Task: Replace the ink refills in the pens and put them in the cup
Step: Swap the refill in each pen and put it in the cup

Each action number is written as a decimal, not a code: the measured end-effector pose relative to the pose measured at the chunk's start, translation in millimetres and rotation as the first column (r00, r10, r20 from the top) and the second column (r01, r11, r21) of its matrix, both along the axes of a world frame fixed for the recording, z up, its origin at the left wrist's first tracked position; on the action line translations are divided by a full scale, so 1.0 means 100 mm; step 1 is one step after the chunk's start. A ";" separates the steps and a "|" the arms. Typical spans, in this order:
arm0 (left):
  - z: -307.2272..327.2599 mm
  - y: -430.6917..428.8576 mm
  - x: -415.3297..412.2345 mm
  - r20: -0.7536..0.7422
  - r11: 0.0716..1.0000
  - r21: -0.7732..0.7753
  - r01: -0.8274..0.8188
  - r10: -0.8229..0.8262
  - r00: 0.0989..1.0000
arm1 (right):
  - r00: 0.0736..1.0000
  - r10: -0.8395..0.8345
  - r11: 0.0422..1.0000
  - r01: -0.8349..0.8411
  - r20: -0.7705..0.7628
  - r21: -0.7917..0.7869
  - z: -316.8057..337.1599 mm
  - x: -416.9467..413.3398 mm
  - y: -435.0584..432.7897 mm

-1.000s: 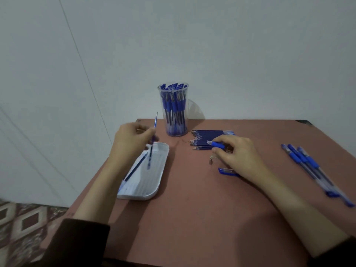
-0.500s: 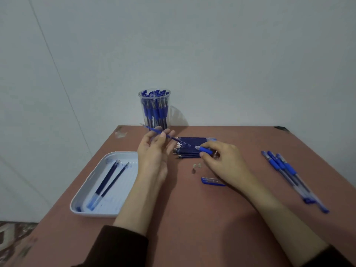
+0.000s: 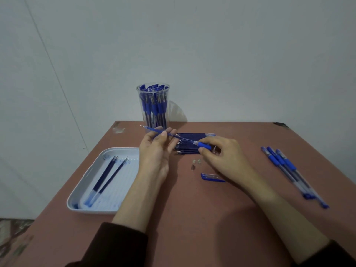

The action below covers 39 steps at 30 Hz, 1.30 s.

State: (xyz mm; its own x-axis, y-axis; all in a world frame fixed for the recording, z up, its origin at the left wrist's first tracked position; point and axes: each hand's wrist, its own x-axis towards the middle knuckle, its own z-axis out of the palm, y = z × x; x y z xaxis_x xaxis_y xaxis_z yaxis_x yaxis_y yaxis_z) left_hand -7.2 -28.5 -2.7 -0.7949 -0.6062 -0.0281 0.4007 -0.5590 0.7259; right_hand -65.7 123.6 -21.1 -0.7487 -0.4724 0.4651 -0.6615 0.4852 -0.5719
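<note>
As the left hand (image 3: 154, 157), palm up just before the clear plastic cup (image 3: 140, 97), pinches a thin blue ink refill (image 3: 179, 138), the right hand (image 3: 225, 158) pinches the blue-gripped pen barrel (image 3: 204, 145) at its tail.

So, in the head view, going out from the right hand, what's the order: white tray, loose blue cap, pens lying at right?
1. Blue cap, just below the right hand.
2. Loose pens, off to its right.
3. White tray, far left.
</note>
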 end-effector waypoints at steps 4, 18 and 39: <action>-0.01 0.00 0.00 0.000 1.000 -0.030 0.004 -0.004 1.000 | 1.000 -0.011 1.000 0.011 -0.011 0.008 0.00 0.00 0.00; -0.18 0.07 -0.01 0.267 0.782 -0.580 0.230 -0.084 0.960 | 0.949 0.089 0.955 0.005 0.303 -0.297 0.02 -0.06 -0.05; -0.12 0.03 0.05 0.121 0.913 -0.337 0.229 -0.199 0.973 | 0.993 0.032 0.995 -0.021 0.111 -0.101 0.04 0.00 0.00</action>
